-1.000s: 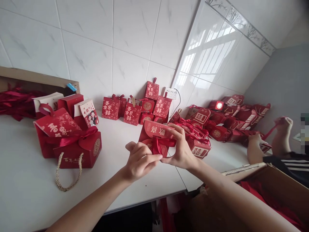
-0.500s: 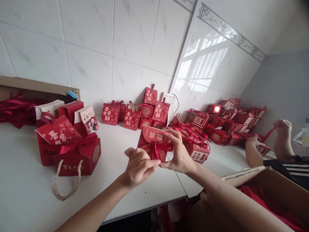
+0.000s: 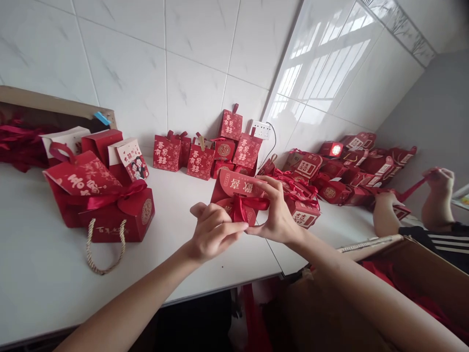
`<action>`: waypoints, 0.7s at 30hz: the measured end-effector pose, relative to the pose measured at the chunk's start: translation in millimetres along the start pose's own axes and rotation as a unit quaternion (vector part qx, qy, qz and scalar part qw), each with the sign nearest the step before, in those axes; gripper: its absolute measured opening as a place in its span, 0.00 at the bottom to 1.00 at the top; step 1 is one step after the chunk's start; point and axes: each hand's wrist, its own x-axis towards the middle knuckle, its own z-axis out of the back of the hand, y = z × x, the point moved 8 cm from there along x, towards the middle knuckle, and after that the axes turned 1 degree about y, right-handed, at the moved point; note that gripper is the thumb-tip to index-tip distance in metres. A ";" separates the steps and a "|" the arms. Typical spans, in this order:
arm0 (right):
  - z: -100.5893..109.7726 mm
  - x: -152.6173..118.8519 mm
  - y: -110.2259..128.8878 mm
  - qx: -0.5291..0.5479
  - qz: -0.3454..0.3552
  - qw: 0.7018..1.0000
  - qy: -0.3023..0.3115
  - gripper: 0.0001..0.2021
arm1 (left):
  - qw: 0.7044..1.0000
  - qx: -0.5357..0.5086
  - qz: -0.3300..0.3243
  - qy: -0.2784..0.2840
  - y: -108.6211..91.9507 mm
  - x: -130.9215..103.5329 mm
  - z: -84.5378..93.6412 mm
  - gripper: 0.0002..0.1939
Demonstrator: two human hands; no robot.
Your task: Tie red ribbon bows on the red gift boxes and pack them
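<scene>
In front of me a small red gift box point(image 3: 234, 183) with gold lettering is held up over the white tabletop, a red ribbon point(image 3: 240, 210) tied in a bow across its front. My right hand point(image 3: 276, 210) grips the box's right side, thumb below and fingers over the edge. Curled fingers of my left hand point(image 3: 216, 227) press at the bow's lower end, by the right thumb's tip; part of the ribbon there is hidden. To the left stands a red box point(image 3: 120, 225) with a rope handle and bow, near a red flap-topped box point(image 3: 82, 173).
Several red boxes point(image 3: 166, 154) stand along the tiled wall by a white power strip point(image 3: 261, 129). A heap of red boxes point(image 3: 331, 190) fills the back right. There a co-worker's hands point(image 3: 437, 181) hold ribbon. Cardboard boxes hold ribbons at far left and lower right point(image 3: 414, 264).
The camera view has tilted a little, so the scene sits higher. Both hands keep almost the same hold on the box and bow. The co-worker's hands have barely moved.
</scene>
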 end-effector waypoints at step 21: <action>-7.5 2.2 -5.0 0.029 -0.039 0.999 0.013 0.43 | 1.000 -0.005 0.014 0.022 4.8 4.1 2.1 0.03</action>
